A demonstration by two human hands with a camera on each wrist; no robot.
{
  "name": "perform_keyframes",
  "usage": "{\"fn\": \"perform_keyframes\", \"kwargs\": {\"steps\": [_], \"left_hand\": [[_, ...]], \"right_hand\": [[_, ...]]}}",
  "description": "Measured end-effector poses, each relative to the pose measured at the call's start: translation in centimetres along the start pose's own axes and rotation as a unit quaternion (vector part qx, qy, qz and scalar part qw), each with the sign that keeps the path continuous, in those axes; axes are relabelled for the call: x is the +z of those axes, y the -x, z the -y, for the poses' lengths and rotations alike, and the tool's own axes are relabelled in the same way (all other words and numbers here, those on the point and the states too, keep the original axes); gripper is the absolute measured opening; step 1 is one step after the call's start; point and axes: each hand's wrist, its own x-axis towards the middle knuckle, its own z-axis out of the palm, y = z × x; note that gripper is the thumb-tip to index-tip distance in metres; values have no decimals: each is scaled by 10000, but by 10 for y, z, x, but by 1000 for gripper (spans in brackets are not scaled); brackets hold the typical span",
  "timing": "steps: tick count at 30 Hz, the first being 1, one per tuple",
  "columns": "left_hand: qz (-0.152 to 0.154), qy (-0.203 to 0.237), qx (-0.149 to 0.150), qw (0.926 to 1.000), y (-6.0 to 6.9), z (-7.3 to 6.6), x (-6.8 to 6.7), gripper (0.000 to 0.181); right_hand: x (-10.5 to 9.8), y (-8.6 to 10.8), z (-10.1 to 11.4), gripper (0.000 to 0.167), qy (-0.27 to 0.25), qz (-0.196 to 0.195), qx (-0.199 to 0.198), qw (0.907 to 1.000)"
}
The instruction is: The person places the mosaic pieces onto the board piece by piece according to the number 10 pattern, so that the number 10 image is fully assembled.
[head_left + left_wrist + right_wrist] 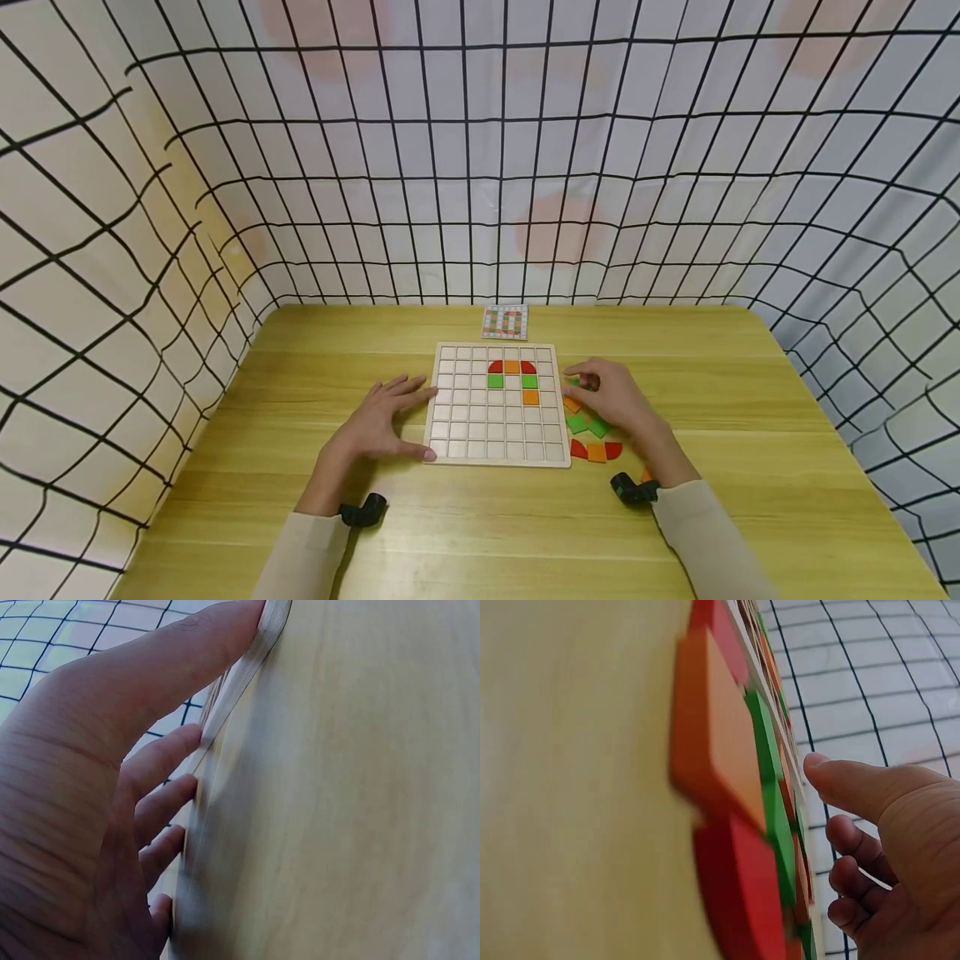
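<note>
A pale wooden grid board [487, 421] lies on the table. Red quarter-rounds, orange squares and green squares fill a few cells in its upper right part. My left hand [378, 421] spreads along the board's left edge, thumb and fingertips touching it; the left wrist view shows the thumb [165, 660] on the rim. To the right of the board, my right hand [611, 396] is over loose pieces, thumb and index finger apart. No held piece shows there. Near it lie green squares [577, 423], an orange square [596, 452] and red quarter-rounds [614, 450].
Behind the board lies a small pattern card [506, 322] with a coloured grid. Another orange piece [647, 474] is partly hidden by the right wrist's camera [633, 490]. White walls with black netting [480, 200] enclose the wooden table [480, 533] at the back and sides.
</note>
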Motion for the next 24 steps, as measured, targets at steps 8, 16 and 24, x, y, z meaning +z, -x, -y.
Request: {"fn": "perform_keyframes", "kwargs": {"steps": [8,16,24], "left_hand": [[-7,-34,-16,10000,0,0,-1,103],[52,-18,-24,10000,-1,-1,-1,103],[-21,-22,0,10000,0,0,0,103]], "right_hand": [[-18,2,-18,34,-18,-48,155,9999],[-27,6,-34,40,166,60,190,9997],[-33,6,-43,40,210,296,258,9990]]}}
